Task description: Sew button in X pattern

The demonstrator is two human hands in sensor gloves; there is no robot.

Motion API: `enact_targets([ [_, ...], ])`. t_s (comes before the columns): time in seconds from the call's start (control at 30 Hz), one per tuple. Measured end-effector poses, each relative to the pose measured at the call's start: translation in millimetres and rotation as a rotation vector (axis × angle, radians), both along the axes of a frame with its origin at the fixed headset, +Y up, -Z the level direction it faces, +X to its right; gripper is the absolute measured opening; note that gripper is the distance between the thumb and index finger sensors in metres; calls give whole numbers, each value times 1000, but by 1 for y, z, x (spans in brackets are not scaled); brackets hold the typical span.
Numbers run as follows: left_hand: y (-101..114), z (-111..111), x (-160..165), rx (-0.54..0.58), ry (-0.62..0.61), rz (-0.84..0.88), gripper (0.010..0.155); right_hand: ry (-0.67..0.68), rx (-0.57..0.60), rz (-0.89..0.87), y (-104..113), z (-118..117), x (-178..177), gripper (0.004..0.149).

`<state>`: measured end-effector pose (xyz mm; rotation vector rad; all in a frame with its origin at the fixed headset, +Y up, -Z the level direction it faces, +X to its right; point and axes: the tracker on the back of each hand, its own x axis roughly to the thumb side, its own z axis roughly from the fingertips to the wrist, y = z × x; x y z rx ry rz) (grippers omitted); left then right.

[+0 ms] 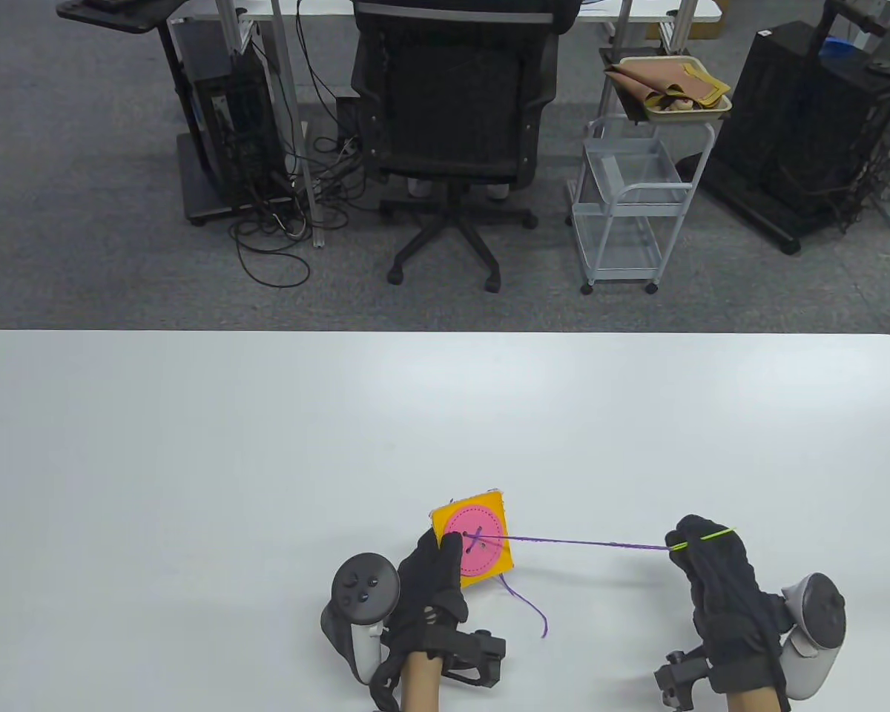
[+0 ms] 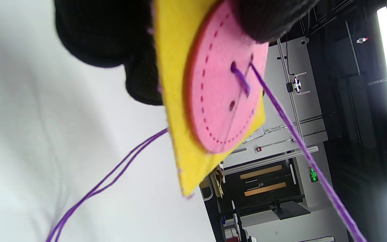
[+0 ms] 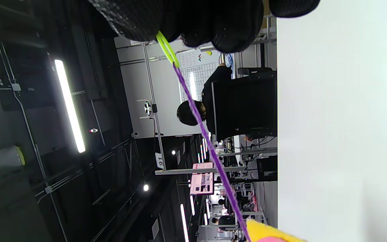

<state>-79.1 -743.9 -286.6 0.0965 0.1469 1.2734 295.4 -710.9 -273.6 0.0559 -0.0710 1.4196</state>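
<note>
A yellow felt square point(image 1: 493, 512) with a pink felt button point(image 1: 477, 547) sewn on it is held just above the white table. My left hand point(image 1: 434, 575) grips its left edge, thumb on the button's face; in the left wrist view the square point(image 2: 176, 111) and button point(image 2: 220, 101) show one purple stitch between two holes. My right hand point(image 1: 704, 556) pinches a yellow-green needle point(image 1: 704, 538) and holds the purple thread point(image 1: 586, 544) taut from the button. The right wrist view shows the needle's eye point(image 3: 167, 50) and thread point(image 3: 207, 144).
A loose purple thread tail point(image 1: 528, 604) lies on the table point(image 1: 193, 445) below the square. Beyond the far edge stand a black office chair point(image 1: 456, 111) and a white cart point(image 1: 627, 208).
</note>
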Motion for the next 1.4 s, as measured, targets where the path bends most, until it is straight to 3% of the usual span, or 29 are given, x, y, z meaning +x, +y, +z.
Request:
enact_targets([
  [0.87, 3, 2, 1, 54, -7, 17, 46, -52, -40, 107, -3, -1, -3, 44],
  [1.4, 9, 2, 24, 80, -107, -18, 46, -34, 9, 206, 1, 1, -17, 41],
])
